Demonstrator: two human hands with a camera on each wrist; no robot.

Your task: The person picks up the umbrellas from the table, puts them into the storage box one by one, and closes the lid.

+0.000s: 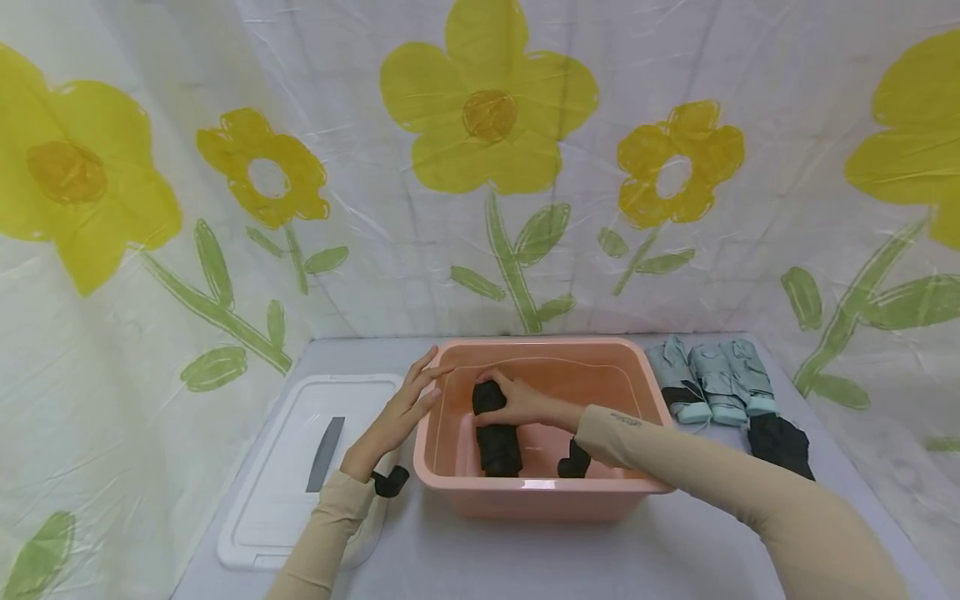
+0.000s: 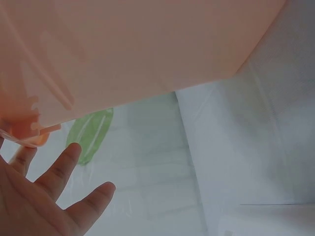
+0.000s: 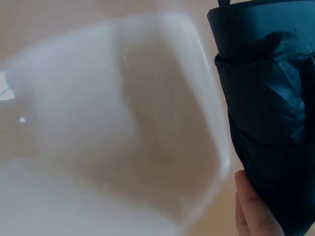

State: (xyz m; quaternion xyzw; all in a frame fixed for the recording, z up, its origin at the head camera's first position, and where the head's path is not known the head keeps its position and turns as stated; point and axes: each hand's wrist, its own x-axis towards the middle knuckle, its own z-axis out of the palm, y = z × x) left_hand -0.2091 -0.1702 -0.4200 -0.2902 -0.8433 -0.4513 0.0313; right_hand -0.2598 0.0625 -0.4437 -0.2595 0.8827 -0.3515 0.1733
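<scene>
In the head view, my right hand (image 1: 521, 402) reaches into a peach plastic storage bin (image 1: 540, 497) and grips a folded black umbrella (image 1: 500, 450) near the left inner wall. The right wrist view shows that umbrella (image 3: 270, 108) close up, its handle end at the top and fingers (image 3: 253, 209) along its lower side. My left hand (image 1: 397, 417) rests at the bin's left rim with fingers spread. From the left wrist, its fingers (image 2: 91, 206) are seen extended beside the bin's outer wall (image 2: 147, 49).
Left of the bin lies a white lid (image 1: 262, 475) with a grey handle. At the right stand three light blue folded umbrellas (image 1: 716, 379) side by side, and a black fabric bundle (image 1: 780, 446) in front of them. Behind the table hangs a flowered curtain (image 1: 352, 275).
</scene>
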